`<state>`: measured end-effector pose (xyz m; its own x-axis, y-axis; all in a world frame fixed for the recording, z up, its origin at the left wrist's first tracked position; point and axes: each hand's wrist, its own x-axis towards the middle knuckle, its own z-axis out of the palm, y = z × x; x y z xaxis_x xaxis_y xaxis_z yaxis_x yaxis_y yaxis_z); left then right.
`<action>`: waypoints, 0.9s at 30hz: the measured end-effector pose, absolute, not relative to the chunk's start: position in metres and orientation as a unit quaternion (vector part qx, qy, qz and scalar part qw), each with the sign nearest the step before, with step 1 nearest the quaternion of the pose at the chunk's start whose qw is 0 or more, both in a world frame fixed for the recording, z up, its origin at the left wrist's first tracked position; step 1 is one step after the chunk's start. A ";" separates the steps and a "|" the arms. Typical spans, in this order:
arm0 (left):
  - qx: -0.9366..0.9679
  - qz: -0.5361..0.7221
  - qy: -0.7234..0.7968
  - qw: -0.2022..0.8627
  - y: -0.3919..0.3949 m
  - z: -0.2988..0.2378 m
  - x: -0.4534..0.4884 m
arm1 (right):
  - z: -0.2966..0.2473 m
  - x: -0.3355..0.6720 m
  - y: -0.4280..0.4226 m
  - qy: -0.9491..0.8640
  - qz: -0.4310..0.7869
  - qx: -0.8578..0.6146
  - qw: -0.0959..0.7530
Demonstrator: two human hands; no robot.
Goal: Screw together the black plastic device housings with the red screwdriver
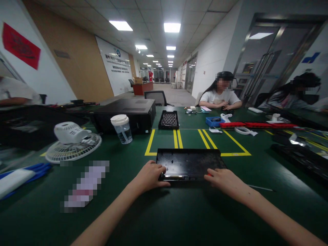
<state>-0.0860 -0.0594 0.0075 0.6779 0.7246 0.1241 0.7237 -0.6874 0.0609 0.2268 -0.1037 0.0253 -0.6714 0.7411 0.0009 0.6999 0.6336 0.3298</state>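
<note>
A flat black plastic panel [191,164] lies on the green table [164,212] in front of me, its far edge across a yellow-taped square. My left hand [150,176] grips the panel's near left corner with curled fingers. At the near right corner my right hand [225,181] clasps the edge, fingers closed over it. A thin brass-coloured strip shows along the panel's near edge between my hands.
A small white fan [70,141] lies at the left beside a lidded cup [122,128] and a black case [125,114]. A black tray of small parts [168,120], a blue bin [214,121] and red trays [252,125] stand farther back. Two people sit across the table.
</note>
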 end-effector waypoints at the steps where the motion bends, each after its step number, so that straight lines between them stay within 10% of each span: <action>1: 0.914 0.074 0.398 0.012 -0.059 0.007 -0.086 | 0.030 0.227 -0.103 0.904 0.138 0.400 0.062; 8: 0.878 0.138 0.456 0.035 -0.052 -0.001 -0.078 | 0.088 0.222 -0.099 0.898 0.027 0.429 -0.092; 19: 0.870 0.203 0.445 0.064 -0.041 -0.009 -0.078 | 0.134 0.178 -0.087 0.736 -0.106 0.370 -0.557; 27: 0.881 0.159 0.437 0.088 -0.036 -0.013 -0.077 | 0.117 0.143 -0.067 0.593 -0.277 0.286 -0.700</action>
<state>-0.0770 -0.0362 -0.0125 0.5666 0.7984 0.2036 0.7424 -0.6019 0.2941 0.1430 -0.0672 0.1167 0.1429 0.7275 0.6711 -0.0486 0.6824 -0.7294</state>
